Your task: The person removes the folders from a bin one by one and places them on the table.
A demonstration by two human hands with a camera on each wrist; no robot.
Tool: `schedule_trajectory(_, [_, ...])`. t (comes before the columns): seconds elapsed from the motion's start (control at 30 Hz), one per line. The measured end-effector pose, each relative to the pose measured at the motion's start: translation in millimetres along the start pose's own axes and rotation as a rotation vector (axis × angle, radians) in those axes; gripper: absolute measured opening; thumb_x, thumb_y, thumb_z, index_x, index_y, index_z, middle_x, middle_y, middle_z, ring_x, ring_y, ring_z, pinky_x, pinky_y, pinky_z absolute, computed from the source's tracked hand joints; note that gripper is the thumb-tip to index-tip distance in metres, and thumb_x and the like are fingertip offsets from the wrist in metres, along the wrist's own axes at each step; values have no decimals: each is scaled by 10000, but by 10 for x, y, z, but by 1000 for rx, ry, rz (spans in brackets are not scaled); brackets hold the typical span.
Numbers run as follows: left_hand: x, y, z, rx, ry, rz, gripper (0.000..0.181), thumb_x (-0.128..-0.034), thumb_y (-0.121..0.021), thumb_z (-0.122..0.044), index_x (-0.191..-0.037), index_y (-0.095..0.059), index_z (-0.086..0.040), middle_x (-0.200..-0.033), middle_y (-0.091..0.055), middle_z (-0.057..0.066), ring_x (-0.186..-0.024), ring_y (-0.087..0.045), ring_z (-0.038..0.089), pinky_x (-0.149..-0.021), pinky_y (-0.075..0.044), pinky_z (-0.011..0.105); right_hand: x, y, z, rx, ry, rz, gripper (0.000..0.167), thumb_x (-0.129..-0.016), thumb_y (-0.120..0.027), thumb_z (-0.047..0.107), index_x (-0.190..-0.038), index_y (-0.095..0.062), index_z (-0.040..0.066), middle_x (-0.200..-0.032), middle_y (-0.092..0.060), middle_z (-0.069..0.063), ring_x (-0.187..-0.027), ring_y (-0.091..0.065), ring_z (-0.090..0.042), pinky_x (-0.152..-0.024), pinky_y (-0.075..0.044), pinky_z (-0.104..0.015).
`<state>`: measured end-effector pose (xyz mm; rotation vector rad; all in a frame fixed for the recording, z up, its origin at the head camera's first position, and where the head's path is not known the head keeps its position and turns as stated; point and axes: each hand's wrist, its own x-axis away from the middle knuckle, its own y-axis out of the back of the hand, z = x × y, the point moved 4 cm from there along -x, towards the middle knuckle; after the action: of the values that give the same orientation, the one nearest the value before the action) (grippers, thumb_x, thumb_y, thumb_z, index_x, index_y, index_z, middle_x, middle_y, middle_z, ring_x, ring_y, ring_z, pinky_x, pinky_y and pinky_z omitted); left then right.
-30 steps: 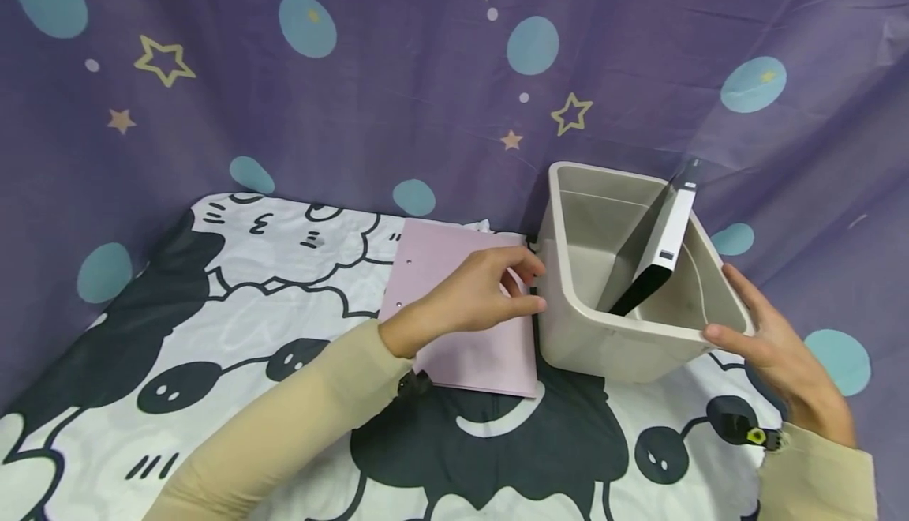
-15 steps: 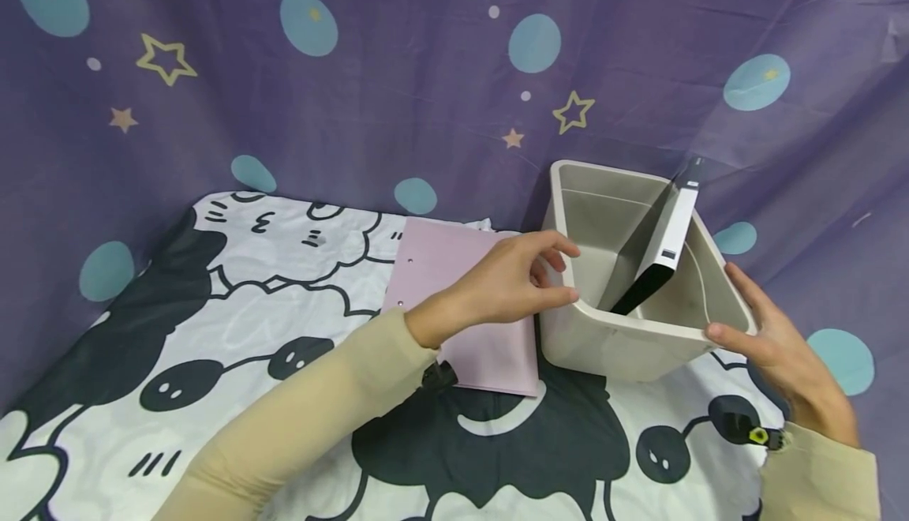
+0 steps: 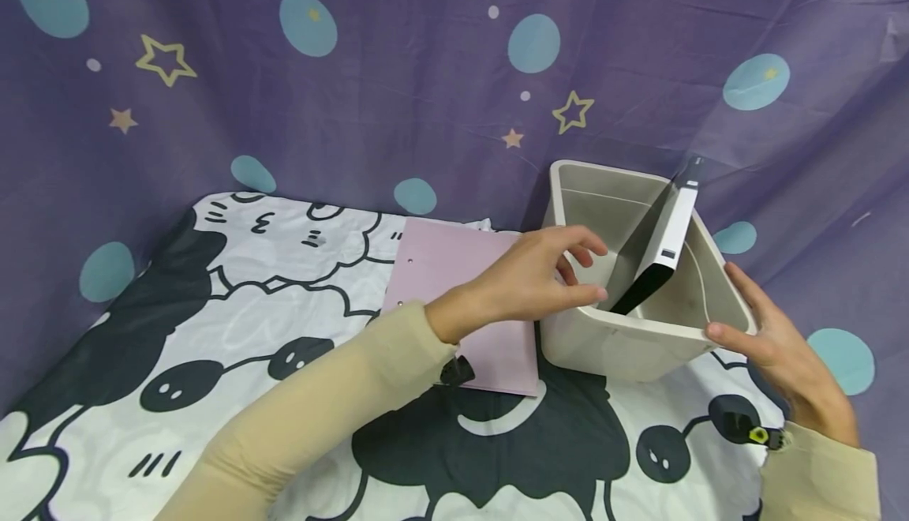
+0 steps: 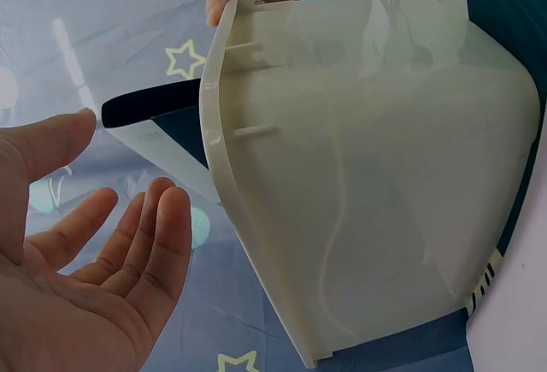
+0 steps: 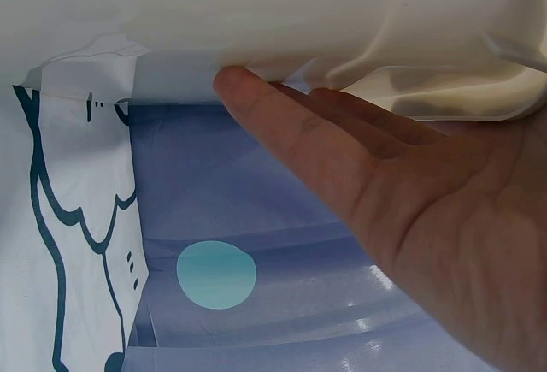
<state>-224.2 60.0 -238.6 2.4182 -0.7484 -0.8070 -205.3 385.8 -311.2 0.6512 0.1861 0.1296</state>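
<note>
Through my cameras, a purple curtain (image 3: 398, 79) with stars and blue ovals hangs behind the bin (image 3: 611, 347), and a sheep-print cloth (image 3: 248, 442) spreads beneath it. The bin itself is pale beige, with its mouth facing up. A flat pink item (image 3: 500, 351) lies on the cloth just left of the bin, small holes along its far-left edge. Inside the bin, a slim black-and-white object (image 3: 671, 229) leans at a tilt towards the right, its far end rising past the bin's back rim. I see it between the two hands.

The left hand (image 3: 529, 280) reaches over the bin's left rim with thumb and fingers spread wide, holding nothing; its tips are near the object, on its left side. The right hand (image 3: 777, 347) grips the bin at its near-right corner, thumb on the rim and fingers along the outer wall, with the object to its left.
</note>
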Motion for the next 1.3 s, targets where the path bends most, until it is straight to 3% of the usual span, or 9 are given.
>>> schedule_trajectory(0.57, [-171,-95,-121,2,-57,-8,370,-840,-742,-205,-1174,-607,-120,-1075,-583,-2,-781,-606,-8,-756,-454,105,-2,11,6,25,23,-10,889,-865,-633,77,-1550,-77,190,-1376,-351,-33,-1045,-465,-31,-784,-402,-99])
schedule_trajectory(0.8, [-239,-143,-157,-1,-76,-11,392,-850,-730,-233,-1202,-599,-122,-1082,-555,3,-819,-591,-3,-771,-443,94,-8,10,-1,6,9,11,875,-888,-611,95,-1550,-48,202,-1403,-317,-79,-1068,-445,-39,-786,-402,-112])
schedule_trajectory(1.07, [-307,-175,-193,-40,-75,-9,441,-855,-726,-297,-1258,-592,-179,-1113,-540,-17,-838,-566,-15,-771,-433,115,1,13,-4,27,12,6,884,-881,-620,92,-1550,-53,202,-1370,-338,-51,-1049,-445,-49,-771,-403,-113])
schedule_trajectory(1.3, [-387,-218,-245,-98,-106,-17,488,-847,-735,-323,-1286,-580,-176,-1194,-537,-12,-904,-546,6,-775,-419,97,4,-1,3,-23,10,6,884,-880,-620,70,-1550,-56,192,-1350,-338,-45,-1041,-458,-64,-774,-422,-129])
